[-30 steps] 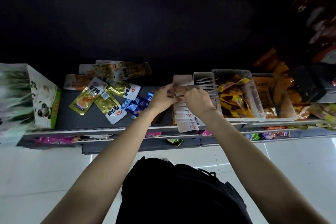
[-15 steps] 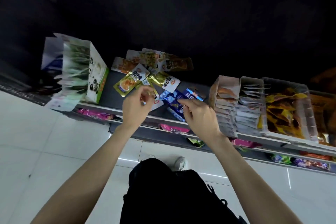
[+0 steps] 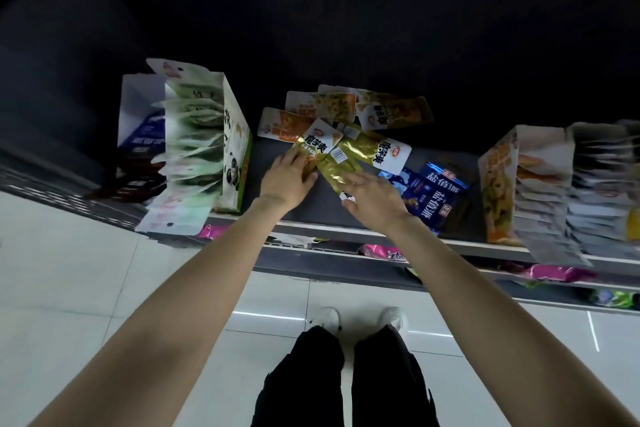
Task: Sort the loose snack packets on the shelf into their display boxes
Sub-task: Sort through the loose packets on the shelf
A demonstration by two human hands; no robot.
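Green panda display box (image 3: 207,146) is standing at shelf's (image 3: 322,204) left, packed with pale packets; left hand (image 3: 285,180) is being laid flat, fingers straight, on a gold packet (image 3: 311,149); right hand (image 3: 374,199) is being spread, fingers relaxed, over a second gold packet (image 3: 341,166), gripping nothing; orange packets (image 3: 346,111) are lying loose behind; blue packets (image 3: 433,194) just right; orange display box (image 3: 512,184) is standing farther right.

blue packets (image 3: 431,196) reading 盐值派 (twice), gold packet lettering blurred
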